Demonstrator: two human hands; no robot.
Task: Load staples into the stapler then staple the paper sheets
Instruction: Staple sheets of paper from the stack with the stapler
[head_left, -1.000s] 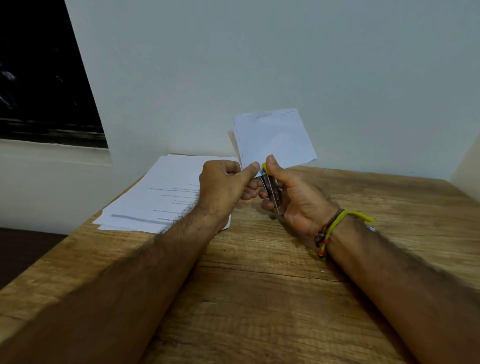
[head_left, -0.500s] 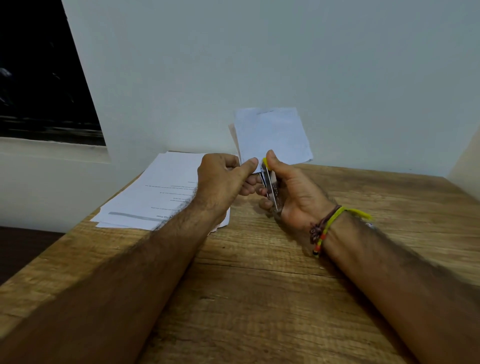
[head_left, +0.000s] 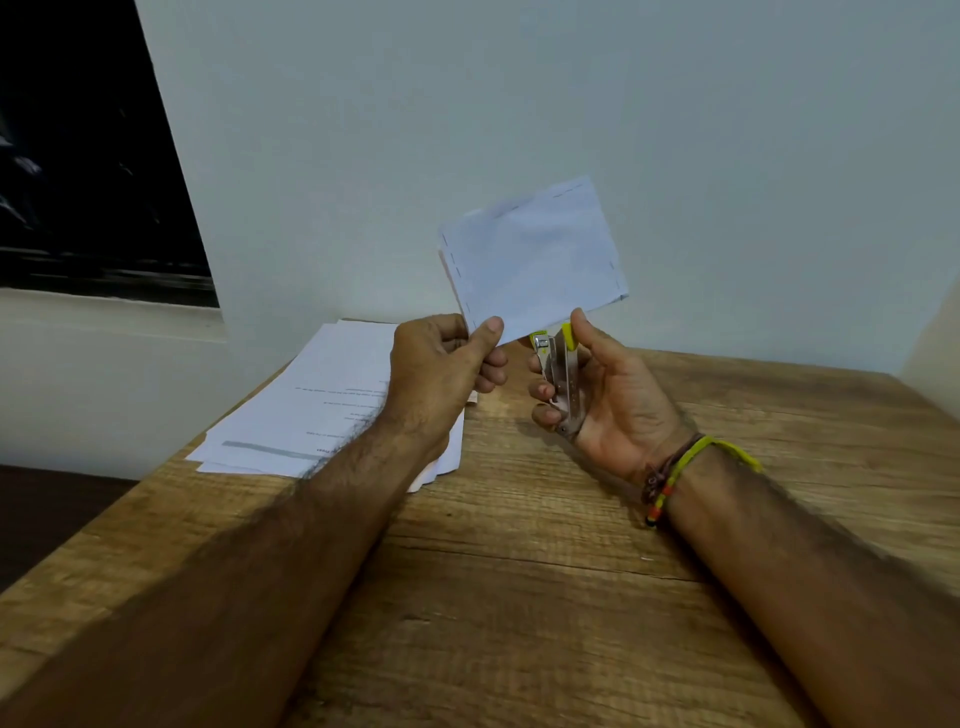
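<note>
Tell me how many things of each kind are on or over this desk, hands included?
Hands: 2, the left hand and the right hand
Staplers: 1, the stapler
Held paper bundles: 1, the small paper bundle
Paper stacks on the desk: 1, the paper stack
Wristbands: several, too bunched to count
Total: 5, wristbands aside

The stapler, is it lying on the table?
No, the right hand holds the stapler up above the wooden table, beside the folded paper.

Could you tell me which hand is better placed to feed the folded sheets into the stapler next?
Left. The left hand pinches the small folded white paper sheets by a corner, while the right hand grips the silver stapler with yellow tips, its mouth facing the paper.
</note>
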